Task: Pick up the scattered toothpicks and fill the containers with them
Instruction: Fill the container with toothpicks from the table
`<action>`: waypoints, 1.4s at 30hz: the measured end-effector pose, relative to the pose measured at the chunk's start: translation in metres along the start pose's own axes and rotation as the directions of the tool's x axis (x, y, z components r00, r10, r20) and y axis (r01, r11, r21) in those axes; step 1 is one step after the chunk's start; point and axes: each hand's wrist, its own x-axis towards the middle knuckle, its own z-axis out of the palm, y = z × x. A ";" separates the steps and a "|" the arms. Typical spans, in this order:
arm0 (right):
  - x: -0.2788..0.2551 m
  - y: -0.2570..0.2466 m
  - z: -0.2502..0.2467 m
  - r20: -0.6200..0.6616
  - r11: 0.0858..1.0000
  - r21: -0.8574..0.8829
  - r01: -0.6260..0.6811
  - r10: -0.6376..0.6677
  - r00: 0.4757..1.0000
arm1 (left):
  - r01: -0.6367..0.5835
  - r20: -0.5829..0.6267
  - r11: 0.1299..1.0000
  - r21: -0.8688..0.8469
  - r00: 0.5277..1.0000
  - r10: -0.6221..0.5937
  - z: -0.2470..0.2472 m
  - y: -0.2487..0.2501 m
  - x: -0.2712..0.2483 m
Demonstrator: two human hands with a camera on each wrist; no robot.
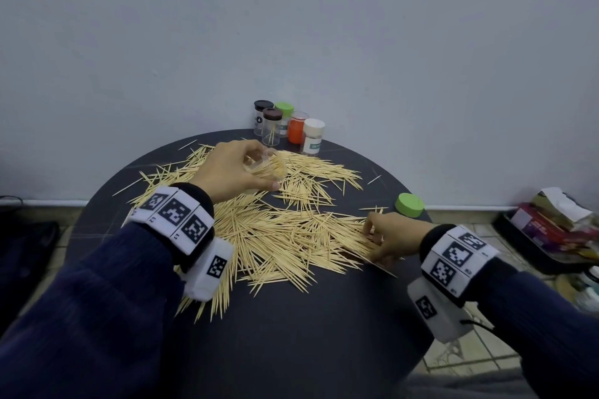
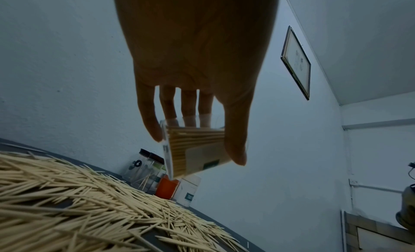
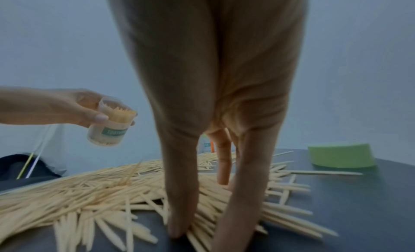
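Dark blue sleeves (image 1: 97,317) and marker-covered wrist bands (image 1: 176,220) are seen closest, cut off by the lower frame edge. Beyond them the left hand (image 1: 227,172) is raised above the tabletop (image 1: 291,334), with fingers and thumb wrapped round a clear container (image 1: 269,165) that is tilted and already packed with toothpicks; its base is hidden behind the palm in the head view, and part of its label is covered by the thumb in the left wrist view. The right hand (image 1: 389,236) is lowered onto the near right edge of the scattered toothpicks (image 1: 275,230), thumb and fingers brought together around a few sticks against the tabletop; how many are pinched cannot be made out, since the fingertips are blurred. The pile is spread between and beyond both hands, and part of it is hidden under the left wrist band. A loose green lid (image 1: 410,204) is set just beyond the right hand, near the rim. Five more containers (image 1: 285,126) are clustered past the left hand at the far edge, by the wall, overlapping one another. Bare dark surface is left on the near side of both hands. Clutter (image 1: 551,230) lies on the floor, right of the right hand.
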 end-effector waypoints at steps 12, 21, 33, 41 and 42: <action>0.022 -0.025 -0.015 -0.120 0.978 -0.204 0.049 -0.075 0.990 | 0.008 -0.008 1.000 0.001 1.000 -0.008 -0.001 -0.002 0.002; 0.022 -0.051 -0.030 -0.145 0.989 -0.128 0.068 -0.087 0.986 | 0.009 0.010 1.000 0.014 1.000 -0.009 0.000 -0.001 0.000; 0.037 -0.075 -0.015 -0.123 0.982 -0.189 0.023 -0.047 0.991 | -0.005 0.034 1.000 0.022 0.999 0.005 0.001 0.000 0.000; 0.045 -0.076 -0.014 -0.132 0.987 -0.157 0.029 -0.050 0.990 | -0.013 0.060 0.999 0.036 0.998 0.011 0.002 -0.003 0.000; 0.046 -0.076 -0.015 -0.117 0.985 -0.168 0.031 -0.051 0.992 | -0.014 0.065 0.999 0.040 0.998 0.012 0.002 -0.003 0.000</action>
